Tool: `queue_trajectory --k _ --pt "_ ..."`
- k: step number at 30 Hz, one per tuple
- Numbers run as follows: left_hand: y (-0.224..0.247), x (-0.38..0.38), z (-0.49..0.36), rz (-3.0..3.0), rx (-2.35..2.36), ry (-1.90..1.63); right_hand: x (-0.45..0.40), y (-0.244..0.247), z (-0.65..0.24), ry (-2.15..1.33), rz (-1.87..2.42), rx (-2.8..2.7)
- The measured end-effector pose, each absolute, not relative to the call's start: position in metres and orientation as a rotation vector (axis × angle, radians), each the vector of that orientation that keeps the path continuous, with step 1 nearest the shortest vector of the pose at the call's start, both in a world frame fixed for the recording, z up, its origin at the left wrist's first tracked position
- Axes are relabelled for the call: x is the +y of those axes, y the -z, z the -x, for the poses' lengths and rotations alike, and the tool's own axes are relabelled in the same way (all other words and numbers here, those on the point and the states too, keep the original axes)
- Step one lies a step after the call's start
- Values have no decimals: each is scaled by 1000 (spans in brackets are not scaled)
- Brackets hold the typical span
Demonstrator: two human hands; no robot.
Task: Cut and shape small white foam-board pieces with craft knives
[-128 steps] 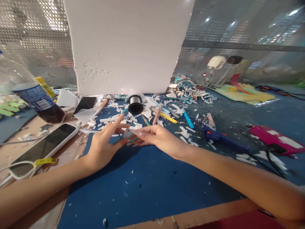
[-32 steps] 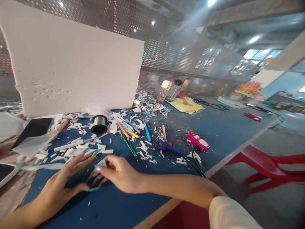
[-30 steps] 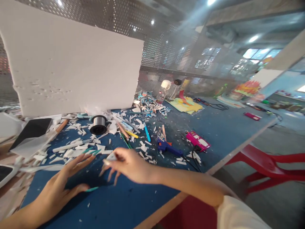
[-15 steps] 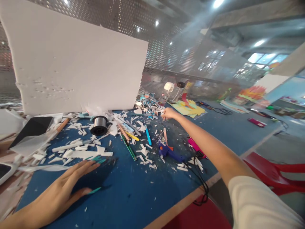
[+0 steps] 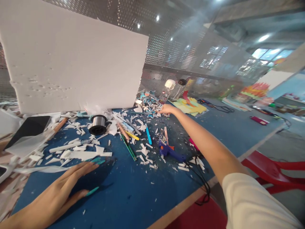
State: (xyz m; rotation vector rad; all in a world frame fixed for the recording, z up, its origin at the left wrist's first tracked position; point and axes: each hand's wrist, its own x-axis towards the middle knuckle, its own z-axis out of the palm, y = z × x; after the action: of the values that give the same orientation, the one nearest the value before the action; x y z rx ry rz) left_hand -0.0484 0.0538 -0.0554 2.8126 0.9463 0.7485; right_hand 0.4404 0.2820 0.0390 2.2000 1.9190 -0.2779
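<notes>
My left hand (image 5: 65,184) is open at the lower left, thumb and fingers apart, with long teal nails. It holds nothing and rests on or just above the blue tabletop (image 5: 128,194), beside white foam strips (image 5: 81,155). At the far end of my outstretched arm, my right hand (image 5: 167,109) is at the edge of a heap of blue and white scraps (image 5: 149,103). Its fingers look bent together; anything between them is too small to make out. Nearer me lie a blue glue gun (image 5: 170,152), a light blue marker (image 5: 148,134) and a green pen (image 5: 129,148).
A large white foam board (image 5: 76,60) stands against the perforated metal screen. A spool of wire (image 5: 98,125), a phone (image 5: 28,130), two bottles (image 5: 168,87) and yellow paper sheets (image 5: 189,106) surround the scraps. Red chairs (image 5: 269,168) stand at the right. The glue gun's black cord (image 5: 202,184) hangs over the edge.
My right hand has moved slightly left towards the scrap heap, its fingers reaching further out. My left hand has stayed almost still. The view has shifted slightly.
</notes>
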Motion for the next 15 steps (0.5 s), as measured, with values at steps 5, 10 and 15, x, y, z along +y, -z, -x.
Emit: queue_trajectory --k 5,10,15 --pt "51 51 46 -2754 1022 -718 290 -29 -435 121 -2199 2029" --pt "52 50 45 -2714 1035 -711 292 -24 -437 127 -2168 2077" --pt "58 44 42 -2568 1152 -755 288 -33 -455 147 -2188 2086"
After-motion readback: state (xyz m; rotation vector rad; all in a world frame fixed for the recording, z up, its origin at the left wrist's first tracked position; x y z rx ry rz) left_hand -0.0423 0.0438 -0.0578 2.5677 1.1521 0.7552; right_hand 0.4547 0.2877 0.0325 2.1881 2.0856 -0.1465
